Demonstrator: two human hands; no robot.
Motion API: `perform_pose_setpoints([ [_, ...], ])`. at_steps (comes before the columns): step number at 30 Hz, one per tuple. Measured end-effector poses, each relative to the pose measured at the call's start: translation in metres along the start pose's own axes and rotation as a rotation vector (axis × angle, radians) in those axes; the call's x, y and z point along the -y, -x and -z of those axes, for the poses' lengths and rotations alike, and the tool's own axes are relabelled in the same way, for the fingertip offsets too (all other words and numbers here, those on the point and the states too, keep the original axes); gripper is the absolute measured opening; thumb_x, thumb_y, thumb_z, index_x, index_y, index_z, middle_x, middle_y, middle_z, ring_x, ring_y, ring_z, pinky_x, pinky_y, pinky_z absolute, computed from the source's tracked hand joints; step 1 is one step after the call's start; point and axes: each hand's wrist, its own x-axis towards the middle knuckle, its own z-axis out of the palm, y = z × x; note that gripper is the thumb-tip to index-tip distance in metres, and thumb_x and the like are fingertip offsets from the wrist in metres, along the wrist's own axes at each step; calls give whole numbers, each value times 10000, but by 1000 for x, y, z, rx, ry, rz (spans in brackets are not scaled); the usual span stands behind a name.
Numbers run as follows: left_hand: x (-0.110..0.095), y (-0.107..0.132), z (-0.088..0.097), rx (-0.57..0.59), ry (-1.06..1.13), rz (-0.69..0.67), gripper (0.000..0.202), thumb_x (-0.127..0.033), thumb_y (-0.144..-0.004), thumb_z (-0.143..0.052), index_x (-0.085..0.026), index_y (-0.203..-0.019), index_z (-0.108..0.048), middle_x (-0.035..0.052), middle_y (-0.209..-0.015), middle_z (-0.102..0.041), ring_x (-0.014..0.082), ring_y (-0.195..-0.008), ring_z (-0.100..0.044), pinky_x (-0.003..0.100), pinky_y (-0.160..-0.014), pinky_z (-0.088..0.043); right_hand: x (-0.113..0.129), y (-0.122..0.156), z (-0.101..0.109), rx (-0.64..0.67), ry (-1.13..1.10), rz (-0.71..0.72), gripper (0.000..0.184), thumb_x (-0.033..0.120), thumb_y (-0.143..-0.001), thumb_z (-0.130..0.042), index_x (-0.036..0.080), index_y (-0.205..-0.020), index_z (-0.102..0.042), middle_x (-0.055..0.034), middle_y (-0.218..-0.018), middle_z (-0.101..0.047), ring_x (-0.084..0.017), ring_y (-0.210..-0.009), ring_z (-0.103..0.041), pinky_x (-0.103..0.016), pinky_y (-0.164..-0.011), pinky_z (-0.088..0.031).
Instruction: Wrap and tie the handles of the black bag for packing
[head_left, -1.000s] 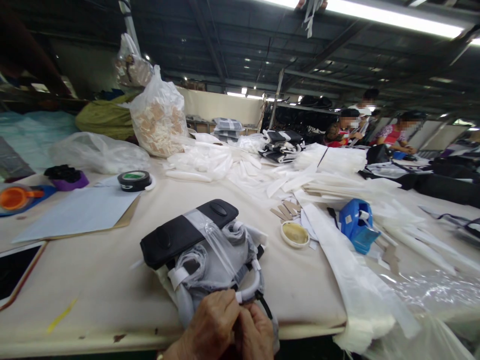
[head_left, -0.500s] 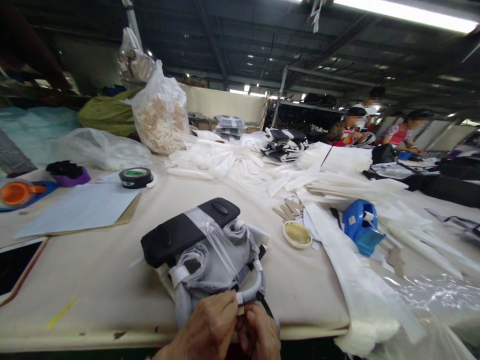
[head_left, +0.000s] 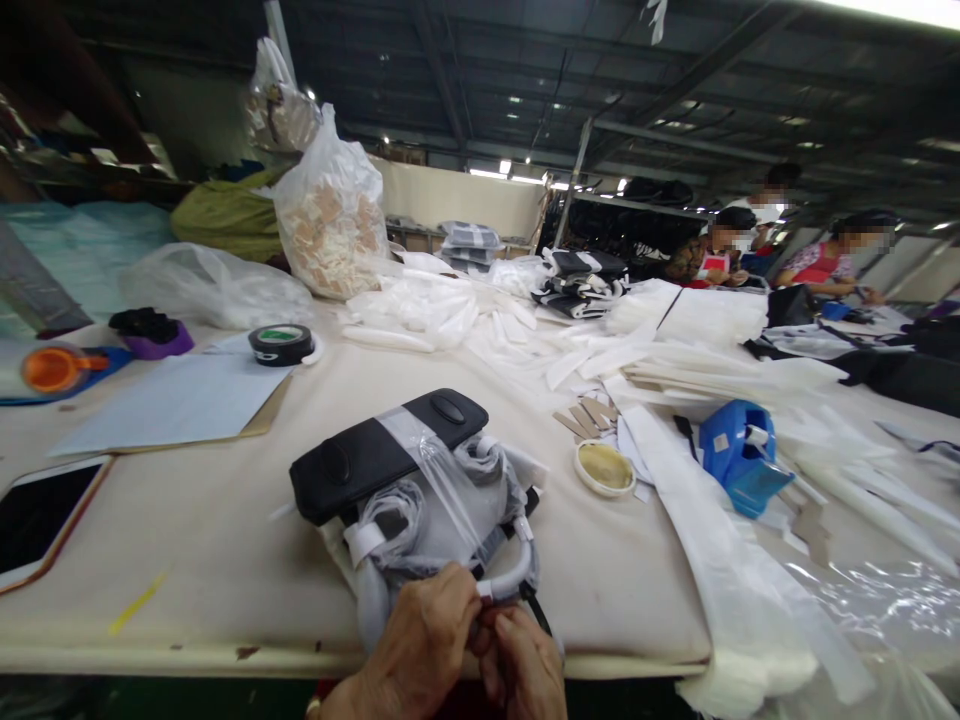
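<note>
A folded black bag [head_left: 397, 450] lies at the table's front edge, with a clear tape band across it. Its cords and handle are wrapped in pale grey film. My left hand [head_left: 431, 635] is closed in a pinch at the white band on the wrapped handle [head_left: 511, 578]. Just below that handle, my right hand [head_left: 521, 655] is closed too, its fingertips meeting those of the left. Whatever small thing lies between the right fingers is hidden. A thin black strap [head_left: 534, 608] hangs beside the right hand.
Right of the bag are a round tin of yellowish paste [head_left: 604, 467], cardboard strips [head_left: 585, 417], a blue tape dispenser [head_left: 742, 455] and white foam sheets [head_left: 686, 490]. A phone [head_left: 49, 515], paper [head_left: 172, 400] and black tape roll [head_left: 281, 344] lie left. People sit at the far right.
The view has shifted slightly, so the scene sits a little further right. Both hands stay at the handle; the small beige piece seen between them earlier is now hidden.
</note>
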Motion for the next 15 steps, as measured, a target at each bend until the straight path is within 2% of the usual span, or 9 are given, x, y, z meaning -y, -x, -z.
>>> perform_pose_setpoints([
  [4,-7,-10,8,162,105,299,144,-60,-781,-456,-192,-748,-504,-14,-655,-625,137,-603,-614,213,-540,-369,-2,0,-4,-33,-66,-86,440,574,-632,-677,149,-569,-581,54,-347,-432,-34,-283,-317,-145,-327,-134],
  [7,-13,-20,17,287,184,476,167,-44,-745,-513,-188,-829,-525,-16,-697,-650,152,-710,-637,213,-612,-381,0,0,-5,-62,-99,-113,488,599,-579,-713,134,-661,-591,42,-412,-516,-26,-273,-356,-122,-300,-205],
  [10,-16,-28,24,356,184,551,146,-47,-699,-547,-181,-750,-523,-30,-633,-601,141,-643,-596,214,-580,-348,2,-3,-3,-54,-147,-126,524,573,-542,-754,133,-773,-587,25,-532,-592,-36,-293,-423,-123,-281,-267],
  [13,-16,-32,28,380,179,565,144,-44,-676,-524,-182,-715,-521,-43,-598,-553,129,-598,-549,213,-559,-324,-1,-9,-2,-28,-159,-162,523,578,-525,-763,128,-702,-562,26,-520,-580,-34,-285,-415,-135,-260,-284],
  [15,-16,-34,30,389,191,579,159,-36,-660,-504,-184,-713,-525,-47,-592,-543,126,-594,-536,212,-561,-320,-3,-10,-4,-66,-161,-160,532,597,-518,-756,130,-667,-548,41,-482,-554,-25,-268,-382,-131,-245,-266],
])
